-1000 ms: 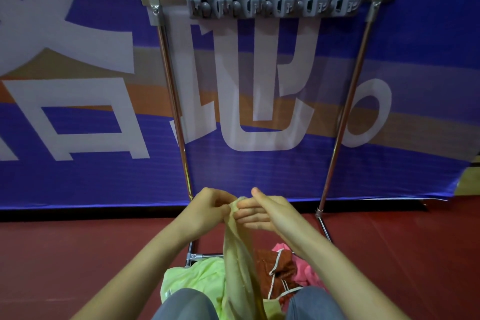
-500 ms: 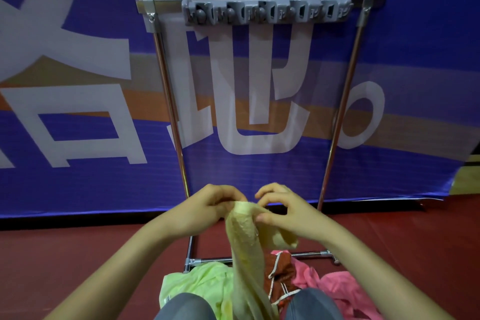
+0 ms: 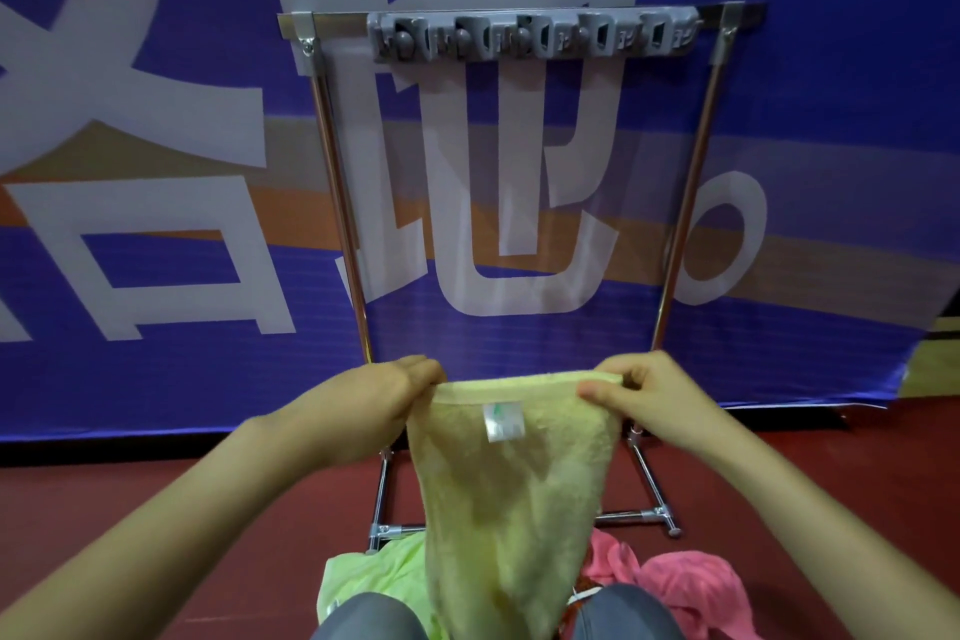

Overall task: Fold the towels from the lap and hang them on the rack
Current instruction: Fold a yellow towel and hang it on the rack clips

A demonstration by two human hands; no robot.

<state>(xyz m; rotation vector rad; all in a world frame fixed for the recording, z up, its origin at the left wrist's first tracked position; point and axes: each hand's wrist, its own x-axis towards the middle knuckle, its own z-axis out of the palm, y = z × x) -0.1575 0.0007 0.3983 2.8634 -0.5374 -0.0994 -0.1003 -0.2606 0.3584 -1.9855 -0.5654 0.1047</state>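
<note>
A pale yellow towel (image 3: 511, 489) hangs spread flat in front of me, a white label near its top hem. My left hand (image 3: 366, 405) pinches the top left corner and my right hand (image 3: 641, 398) pinches the top right corner, holding the hem stretched level. The towel's lower end falls between my knees. Behind it stands the metal rack (image 3: 685, 203), with a grey clip bar (image 3: 530, 36) along its top rail. On my lap lie a light green towel (image 3: 374, 579) at the left and a pink towel (image 3: 685, 582) at the right.
A blue banner with large white characters (image 3: 156, 172) covers the wall behind the rack. The rack's base bars (image 3: 644, 478) rest on a dark red floor (image 3: 104, 499). My knees in grey trousers (image 3: 363, 618) show at the bottom edge.
My hands have drawn apart, spreading the bunched yellow towel out flat by its top corners. The view has shifted slightly downward and more of the pink towel shows.
</note>
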